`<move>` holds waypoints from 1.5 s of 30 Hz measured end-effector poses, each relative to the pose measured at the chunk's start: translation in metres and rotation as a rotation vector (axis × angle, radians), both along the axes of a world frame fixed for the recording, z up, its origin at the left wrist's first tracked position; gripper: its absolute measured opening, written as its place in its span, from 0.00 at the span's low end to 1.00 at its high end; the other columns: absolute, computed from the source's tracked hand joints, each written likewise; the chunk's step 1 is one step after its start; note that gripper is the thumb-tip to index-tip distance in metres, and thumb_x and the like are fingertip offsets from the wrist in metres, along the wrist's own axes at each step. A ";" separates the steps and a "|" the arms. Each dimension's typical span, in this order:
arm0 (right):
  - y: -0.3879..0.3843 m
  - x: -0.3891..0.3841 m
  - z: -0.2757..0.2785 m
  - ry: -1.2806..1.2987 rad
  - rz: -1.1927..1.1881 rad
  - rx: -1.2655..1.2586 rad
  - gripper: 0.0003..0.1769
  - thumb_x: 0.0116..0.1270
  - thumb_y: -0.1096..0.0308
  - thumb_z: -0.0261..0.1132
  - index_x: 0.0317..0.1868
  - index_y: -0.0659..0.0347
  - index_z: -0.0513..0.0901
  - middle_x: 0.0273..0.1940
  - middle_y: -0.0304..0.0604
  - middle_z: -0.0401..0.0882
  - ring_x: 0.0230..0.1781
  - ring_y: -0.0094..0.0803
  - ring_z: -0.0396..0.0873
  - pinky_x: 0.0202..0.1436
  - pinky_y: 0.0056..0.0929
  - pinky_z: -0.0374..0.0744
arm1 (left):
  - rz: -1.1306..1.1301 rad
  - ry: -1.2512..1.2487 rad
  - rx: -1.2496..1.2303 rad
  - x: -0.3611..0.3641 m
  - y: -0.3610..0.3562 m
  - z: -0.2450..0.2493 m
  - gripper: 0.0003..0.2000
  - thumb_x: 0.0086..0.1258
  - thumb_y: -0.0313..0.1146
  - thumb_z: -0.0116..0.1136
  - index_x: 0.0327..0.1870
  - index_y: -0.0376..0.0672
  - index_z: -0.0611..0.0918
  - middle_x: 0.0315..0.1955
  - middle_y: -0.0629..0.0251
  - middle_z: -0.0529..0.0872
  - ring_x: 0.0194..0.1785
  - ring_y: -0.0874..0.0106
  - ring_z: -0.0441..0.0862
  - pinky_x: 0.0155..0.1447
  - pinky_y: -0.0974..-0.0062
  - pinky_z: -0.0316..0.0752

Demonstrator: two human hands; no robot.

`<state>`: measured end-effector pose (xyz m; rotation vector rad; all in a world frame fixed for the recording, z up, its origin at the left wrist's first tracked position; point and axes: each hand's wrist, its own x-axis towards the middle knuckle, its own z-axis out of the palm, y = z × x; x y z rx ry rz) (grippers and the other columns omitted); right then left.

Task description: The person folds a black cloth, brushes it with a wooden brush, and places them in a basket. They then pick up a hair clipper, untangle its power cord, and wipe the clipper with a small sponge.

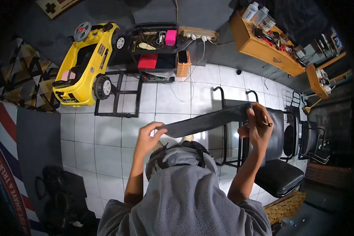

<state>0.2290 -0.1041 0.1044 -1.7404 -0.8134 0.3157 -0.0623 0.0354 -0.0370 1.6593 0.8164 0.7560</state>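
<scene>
A long dark grey strip (208, 121), which looks like cloth or soft leather, is stretched between my two hands in front of my body. Its left end is pinched between the thumb and fingers of my left hand (148, 138). My right hand (259, 128) grips the other end, held a little higher. A small shiny brown item (266, 120) also shows against the right fingers; I cannot make out what it is. Under the strip's right part is a black chair with a metal frame (273, 131).
A yellow toy car (85, 65) stands at the upper left beside a black metal frame (117, 115). A black shelf (135, 59) with boxes and a power strip (198, 33) are at the back. A wooden drawer unit (263, 49) holds bottles and tools. White tiles cover the floor.
</scene>
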 end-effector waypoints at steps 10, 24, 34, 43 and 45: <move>-0.026 0.009 -0.050 -0.215 0.006 0.098 0.11 0.74 0.67 0.61 0.49 0.66 0.80 0.37 0.36 0.77 0.35 0.20 0.75 0.37 0.22 0.74 | 0.338 -0.032 0.433 -0.020 0.001 0.052 0.09 0.77 0.29 0.46 0.48 0.34 0.76 0.37 0.60 0.82 0.36 0.73 0.77 0.44 0.76 0.73; 0.001 -0.011 -0.055 0.083 -0.013 -0.089 0.15 0.71 0.63 0.66 0.44 0.70 0.79 0.28 0.29 0.70 0.28 0.15 0.63 0.31 0.20 0.66 | 0.371 -0.037 -0.013 -0.013 0.016 0.052 0.11 0.79 0.34 0.49 0.49 0.34 0.78 0.36 0.69 0.80 0.40 0.79 0.73 0.50 0.81 0.69; -0.012 -0.020 -0.076 0.387 0.141 -0.001 0.13 0.69 0.71 0.66 0.49 0.71 0.78 0.41 0.38 0.80 0.40 0.22 0.75 0.47 0.22 0.74 | 0.294 -0.299 -0.578 -0.002 -0.006 0.050 0.08 0.78 0.35 0.53 0.43 0.39 0.78 0.35 0.75 0.79 0.38 0.86 0.73 0.42 0.84 0.71; 0.027 -0.063 -0.071 -0.302 0.036 -0.138 0.13 0.69 0.73 0.63 0.54 0.59 0.80 0.25 0.58 0.78 0.22 0.45 0.82 0.27 0.32 0.76 | 0.328 0.128 0.127 0.050 -0.030 0.068 0.12 0.80 0.35 0.44 0.44 0.34 0.73 0.19 0.62 0.68 0.24 0.77 0.63 0.28 0.72 0.62; 0.032 -0.075 -0.061 -0.292 0.138 -0.233 0.16 0.67 0.72 0.65 0.55 0.57 0.80 0.25 0.59 0.79 0.26 0.52 0.82 0.28 0.37 0.77 | 0.268 0.087 0.079 0.058 -0.032 0.072 0.11 0.80 0.36 0.45 0.43 0.35 0.74 0.19 0.63 0.71 0.22 0.77 0.64 0.27 0.74 0.63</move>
